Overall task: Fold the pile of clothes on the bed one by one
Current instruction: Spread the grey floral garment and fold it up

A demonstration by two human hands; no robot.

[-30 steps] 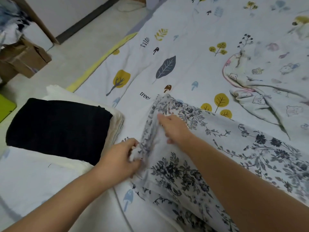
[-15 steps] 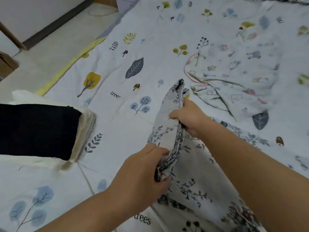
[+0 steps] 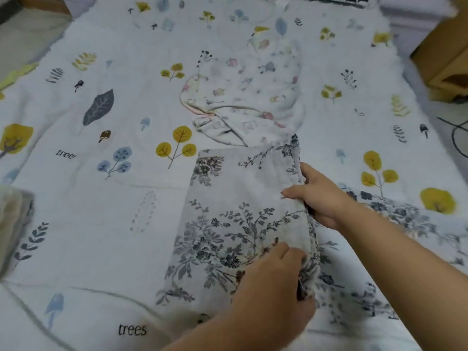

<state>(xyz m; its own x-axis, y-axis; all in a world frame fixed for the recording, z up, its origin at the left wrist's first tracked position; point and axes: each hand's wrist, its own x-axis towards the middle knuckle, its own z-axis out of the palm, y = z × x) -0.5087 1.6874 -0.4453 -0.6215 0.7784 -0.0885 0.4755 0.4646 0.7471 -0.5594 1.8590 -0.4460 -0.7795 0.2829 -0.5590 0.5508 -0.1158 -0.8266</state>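
Observation:
A white garment with a grey-blue floral print lies on the bed, one part folded over so a rectangular flap faces left and the rest spreads to the right. My right hand grips the fold's upper edge, thumb on top. My left hand grips the lower part of the same fold, fingers curled round the cloth. Beyond it lies a crumpled pale garment with small animal prints.
The bedsheet, printed with leaves and the word "trees", covers the bed. A stack of folded clothes shows at the left edge. A cardboard box stands at the upper right, with floor and a cable beside it.
Both hands carried the floral garment's edge rightward and laid the fold flat. The camera swung right, so the folded stack with the black item slid almost out of view.

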